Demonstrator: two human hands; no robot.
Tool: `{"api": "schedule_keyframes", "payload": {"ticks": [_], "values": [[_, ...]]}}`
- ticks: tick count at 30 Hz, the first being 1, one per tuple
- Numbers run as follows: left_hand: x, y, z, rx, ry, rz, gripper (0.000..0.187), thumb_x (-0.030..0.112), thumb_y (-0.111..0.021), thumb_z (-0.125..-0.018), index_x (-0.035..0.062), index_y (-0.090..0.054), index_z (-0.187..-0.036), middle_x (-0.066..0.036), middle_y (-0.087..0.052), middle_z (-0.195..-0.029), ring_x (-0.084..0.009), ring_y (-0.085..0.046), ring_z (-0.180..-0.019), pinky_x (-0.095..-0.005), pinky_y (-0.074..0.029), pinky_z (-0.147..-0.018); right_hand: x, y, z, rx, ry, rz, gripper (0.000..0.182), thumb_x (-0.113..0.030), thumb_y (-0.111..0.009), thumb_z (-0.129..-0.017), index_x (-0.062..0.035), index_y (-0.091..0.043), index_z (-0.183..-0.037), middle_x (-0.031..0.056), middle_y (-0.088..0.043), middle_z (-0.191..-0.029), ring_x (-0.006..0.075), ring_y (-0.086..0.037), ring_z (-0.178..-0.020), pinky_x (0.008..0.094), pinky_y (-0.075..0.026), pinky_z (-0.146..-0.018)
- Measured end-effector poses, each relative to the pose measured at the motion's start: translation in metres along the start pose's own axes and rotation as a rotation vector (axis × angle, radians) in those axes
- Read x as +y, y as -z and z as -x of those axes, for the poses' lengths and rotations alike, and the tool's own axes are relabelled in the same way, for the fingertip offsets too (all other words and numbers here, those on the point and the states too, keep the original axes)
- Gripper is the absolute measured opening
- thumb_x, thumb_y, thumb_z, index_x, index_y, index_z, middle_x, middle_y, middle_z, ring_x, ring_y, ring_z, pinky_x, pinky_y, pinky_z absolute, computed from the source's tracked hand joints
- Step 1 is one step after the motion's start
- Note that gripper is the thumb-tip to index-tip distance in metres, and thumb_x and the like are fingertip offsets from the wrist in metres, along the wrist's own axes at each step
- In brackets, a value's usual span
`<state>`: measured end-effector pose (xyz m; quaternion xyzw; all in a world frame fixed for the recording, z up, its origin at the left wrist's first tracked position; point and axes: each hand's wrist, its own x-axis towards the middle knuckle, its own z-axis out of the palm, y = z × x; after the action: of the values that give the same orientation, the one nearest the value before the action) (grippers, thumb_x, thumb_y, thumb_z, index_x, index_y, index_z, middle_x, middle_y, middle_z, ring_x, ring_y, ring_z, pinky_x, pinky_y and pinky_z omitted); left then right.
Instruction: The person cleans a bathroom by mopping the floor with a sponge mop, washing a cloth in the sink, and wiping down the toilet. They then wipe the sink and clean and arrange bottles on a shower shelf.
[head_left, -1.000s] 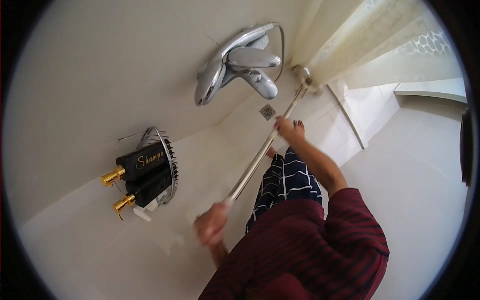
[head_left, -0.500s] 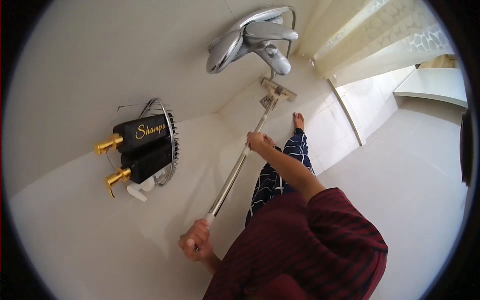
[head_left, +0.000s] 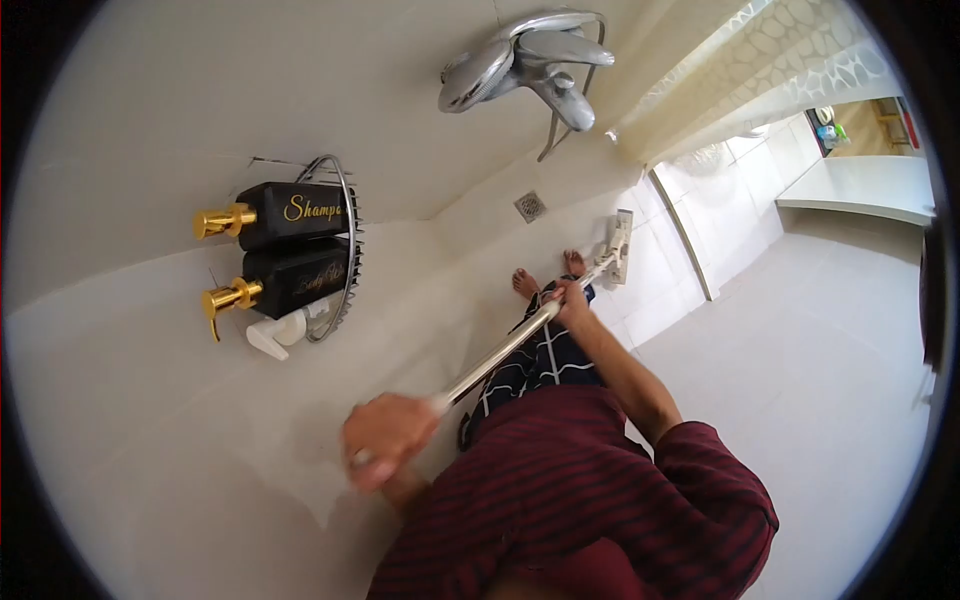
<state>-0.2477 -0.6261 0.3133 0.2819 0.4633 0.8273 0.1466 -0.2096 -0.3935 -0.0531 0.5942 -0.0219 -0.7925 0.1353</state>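
Note:
A mop with a shiny metal pole runs slantwise across the middle of the view. My left hand, a little blurred, is wrapped round its upper end at the lower left. Farther down the pole, my right hand grips it in front of my legs. The pale, narrow mop head rests on the tiled floor, to the right of my bare feet.
A square floor drain lies ahead of my feet. On the wall are a chrome mixer tap and a wire rack holding black pump bottles. A cream curtain hangs at the upper right, above a raised floor strip.
The mop head has swung right and nearer, from beside the drain to the right of my feet. My right hand has moved right and slightly down. Both feet now show side by side.

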Motion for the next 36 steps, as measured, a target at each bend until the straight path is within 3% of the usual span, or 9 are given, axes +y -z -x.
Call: {"api": "schedule_keyframes", "payload": {"ticks": [1,3,4,7,16,22,28,31,36], "values": [[-0.024,-0.007,-0.008,0.102,0.022,-0.058,0.024,0.016,-0.049,-0.062,0.0037,-0.038,-0.045,-0.007,-0.04,-0.042,-0.0198,-0.038,-0.034,-0.0328,-0.039,-0.044,-0.01,-0.011,0.016,0.072,0.138,0.074,0.02,-0.008,-0.05,-0.074,-0.011,-0.039,-0.058,0.0012,-0.042,-0.048,0.0121,-0.034,-0.032,0.0232,-0.038,-0.035],[-0.046,-0.01,-0.012,0.208,0.047,-0.129,0.021,0.016,-0.049,-0.059,0.0008,-0.042,-0.047,-0.008,-0.041,-0.045,-0.0209,-0.039,-0.036,-0.0336,-0.038,-0.044,-0.047,0.016,-0.035,0.029,0.056,0.141,0.017,-0.008,-0.05,-0.074,-0.0092,-0.043,-0.058,0.0019,-0.043,-0.046,0.0109,-0.036,-0.033,0.0219,-0.038,-0.035],[-0.051,-0.008,-0.013,0.214,0.045,-0.144,0.02,0.016,-0.049,-0.059,-0.0004,-0.042,-0.048,-0.009,-0.042,-0.046,-0.0212,-0.04,-0.037,-0.034,-0.038,-0.044,-0.068,0.05,-0.096,0.052,-0.259,-0.004,0.015,-0.007,-0.05,-0.074,-0.0062,-0.046,-0.06,0.0019,-0.042,-0.047,0.0097,-0.037,-0.033,0.0207,-0.038,-0.036],[-0.026,0.013,-0.022,0.039,0.124,-0.152,0.02,0.014,-0.047,-0.06,0.0001,-0.04,-0.047,-0.009,-0.04,-0.045,-0.0209,-0.038,-0.037,-0.0331,-0.036,-0.043,0.006,-0.057,0.026,0.084,-0.021,0.13,0.016,-0.006,-0.046,-0.079,-0.0032,-0.043,-0.064,0.002,-0.042,-0.052,0.0106,-0.036,-0.035,0.0222,-0.038,-0.039],[0.036,0.014,-0.035,0.082,0.039,-0.349,0.026,0.011,-0.044,-0.065,0.0052,-0.031,-0.043,-0.004,-0.033,-0.039,-0.0161,-0.03,-0.032,-0.0302,-0.031,-0.037,0.087,-0.107,-0.032,0.034,-0.231,0.101,0.019,-0.009,-0.044,-0.085,-0.0109,-0.038,-0.067,-0.0013,-0.032,-0.047,0.0125,-0.035,-0.036,0.0281,-0.037,-0.041],[0.044,-0.022,-0.038,0.122,0.0,-0.472,0.031,0.012,-0.045,-0.07,0.0084,-0.029,-0.043,-0.003,-0.032,-0.038,-0.015,-0.029,-0.031,-0.0302,-0.031,-0.036,0.099,-0.121,-0.02,0.05,-0.145,0.289,0.017,-0.01,-0.048,-0.084,-0.0108,-0.038,-0.071,0.0001,-0.033,-0.047,0.014,-0.036,-0.038,0.0311,-0.038,-0.041],[0.057,-0.124,0.019,0.849,-0.325,-0.684,0.038,0.022,-0.038,-0.08,0.0116,-0.026,-0.045,-0.002,-0.032,-0.037,-0.0143,-0.027,-0.033,-0.0293,-0.032,-0.04,0.148,-0.121,0.043,0.168,-0.125,0.801,0.015,-0.016,-0.054,-0.08,-0.0047,-0.045,-0.08,0.0087,-0.044,-0.059,0.0217,-0.043,-0.047,0.0372,-0.039,-0.043],[0.037,-0.178,0.033,1.269,-0.438,-0.649,0.035,0.025,-0.034,-0.082,0.0123,-0.027,-0.05,-0.001,-0.026,-0.038,-0.013,-0.022,-0.036,-0.0297,-0.033,-0.048,0.155,-0.094,0.043,0.533,-0.213,0.681,0.011,-0.013,-0.051,-0.08,-0.0035,-0.045,-0.081,0.0084,-0.046,-0.061,0.0225,-0.044,-0.047,0.0363,-0.04,-0.043],[-0.026,-0.238,-0.014,1.796,-0.589,-0.889,0.029,0.023,-0.037,-0.08,0.0134,-0.027,-0.055,-0.001,-0.028,-0.046,-0.0119,-0.025,-0.043,-0.0309,-0.033,-0.052,0.145,-0.066,0.053,0.242,-0.205,1.251,0.005,-0.004,-0.047,-0.077,-0.0024,-0.048,-0.082,0.0095,-0.049,-0.065,0.0218,-0.047,-0.049,0.0344,-0.042,-0.042]]}}
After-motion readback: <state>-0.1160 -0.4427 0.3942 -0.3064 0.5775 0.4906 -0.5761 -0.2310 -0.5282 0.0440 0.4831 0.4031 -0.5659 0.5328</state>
